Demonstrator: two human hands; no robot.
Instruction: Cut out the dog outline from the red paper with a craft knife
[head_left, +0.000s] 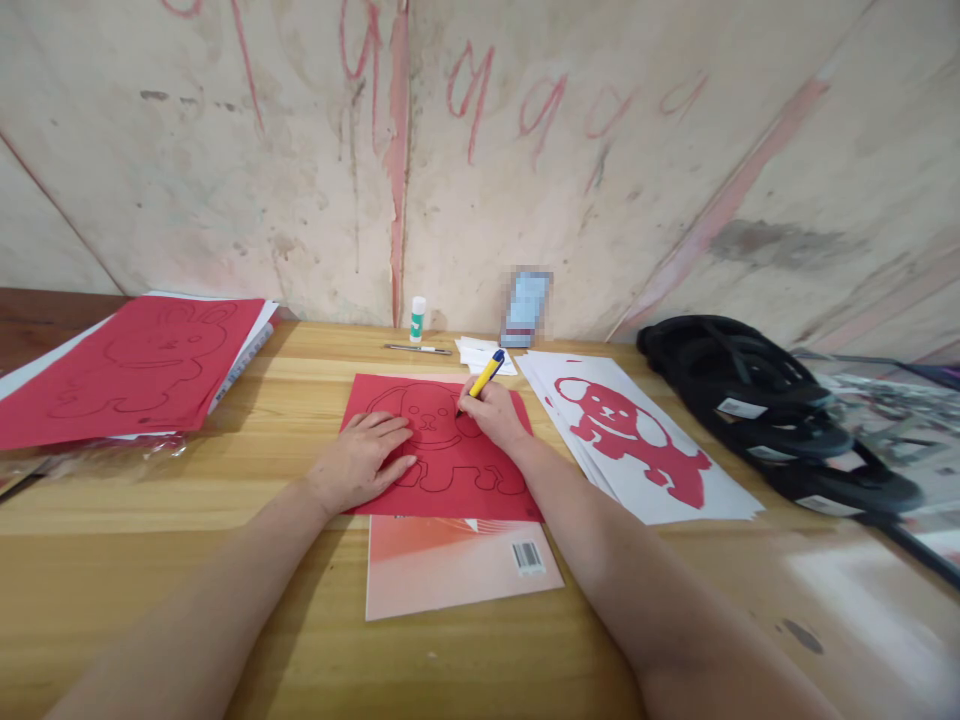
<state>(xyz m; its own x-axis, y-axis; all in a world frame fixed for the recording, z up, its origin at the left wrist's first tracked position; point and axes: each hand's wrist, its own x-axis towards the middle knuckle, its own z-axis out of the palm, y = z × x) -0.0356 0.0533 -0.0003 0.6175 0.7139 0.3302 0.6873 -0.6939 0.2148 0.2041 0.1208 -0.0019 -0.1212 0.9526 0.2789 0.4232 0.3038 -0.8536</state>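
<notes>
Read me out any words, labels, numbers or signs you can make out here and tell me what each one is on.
No text here reads clearly.
Barcode on the booklet: digits too small to read.
Red looping marks on the wall: scrawls like "9" or "a", not certain.
White labels on the black items: too small.
Glue stick label: too small.
Object at the wall: blurred.

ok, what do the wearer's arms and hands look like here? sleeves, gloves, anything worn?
Both forearms are bare up to the frame edge: no sleeves in view. The left hand and right hand are ungloved, with no rings, watch or wristband visible. No markings or cables on either arm.
</notes>
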